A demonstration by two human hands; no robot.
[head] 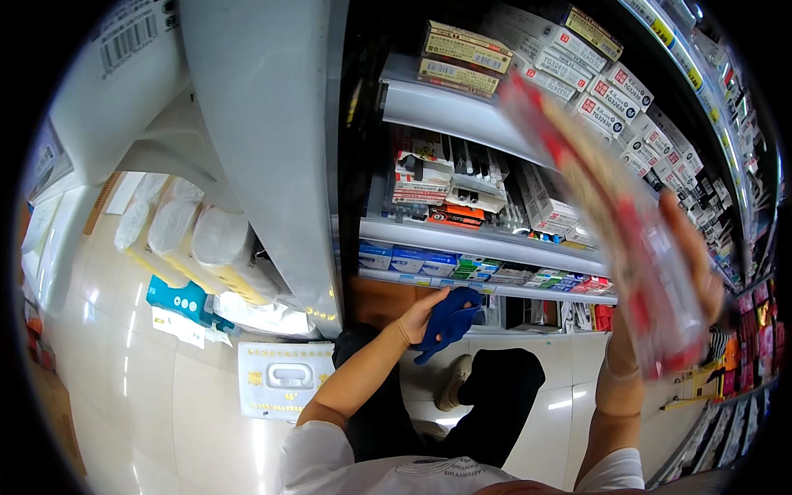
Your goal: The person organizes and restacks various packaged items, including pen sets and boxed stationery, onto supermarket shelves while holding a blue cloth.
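My left hand is closed on a bunched dark blue cloth in front of the lower shelves. At the right, my right hand grips a long transparent package with red parts, blurred by motion and held up near my face. The package hides part of the shelves and some of my fingers. Behind it are stacked white small boxes on the upper shelf. Blue boxes stand in a row on a lower shelf, above the cloth.
A grey metal shelf panel rises at the left. Beside it are plastic-wrapped rolls, a teal box and a white case with a handle on the tiled floor. Price-tagged shelf edges curve along the right, above hanging packaged goods.
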